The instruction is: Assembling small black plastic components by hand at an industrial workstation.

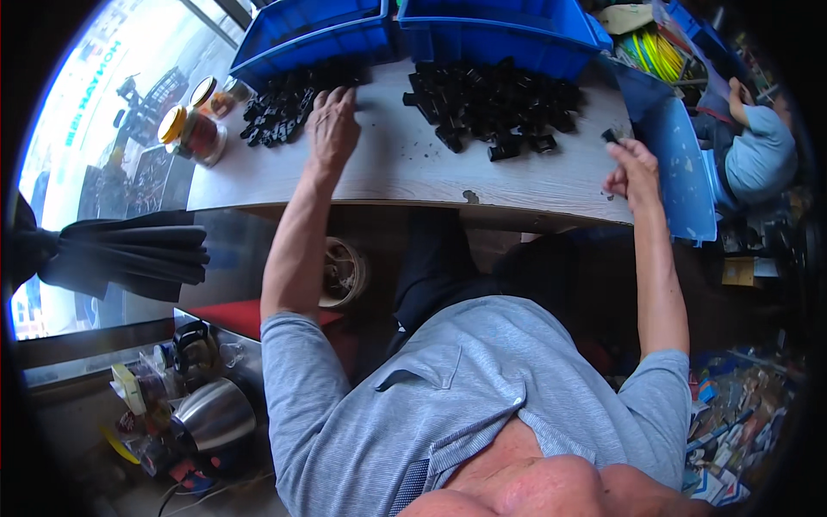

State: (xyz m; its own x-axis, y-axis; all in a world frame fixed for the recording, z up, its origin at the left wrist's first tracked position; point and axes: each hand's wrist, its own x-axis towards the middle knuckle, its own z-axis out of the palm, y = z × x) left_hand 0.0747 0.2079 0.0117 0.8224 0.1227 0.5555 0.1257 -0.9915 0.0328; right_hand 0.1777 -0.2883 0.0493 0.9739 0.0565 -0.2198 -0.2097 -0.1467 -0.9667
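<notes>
My left hand [332, 129] reaches over the right edge of a heap of small black plastic pieces [277, 108]. Its fingers are stretched and slightly apart, the tips at the pieces, and nothing shows held in it. At the table's right end, my right hand [636, 172] is closed on a small black plastic part [610, 135], which sticks out past the fingertips. Between the hands lies a larger pile of chunky black plastic parts [495, 103], some of them short and tube-like. The pale wood-grain table [388, 177] bears both piles.
Two blue bins [314, 43] [508, 41] stand behind the piles. Jars with yellow lids [194, 133] sit at the table's left end. A blue crate [680, 172] adjoins the right end, with another person [758, 155] beyond. A steel kettle [215, 414] stands at lower left.
</notes>
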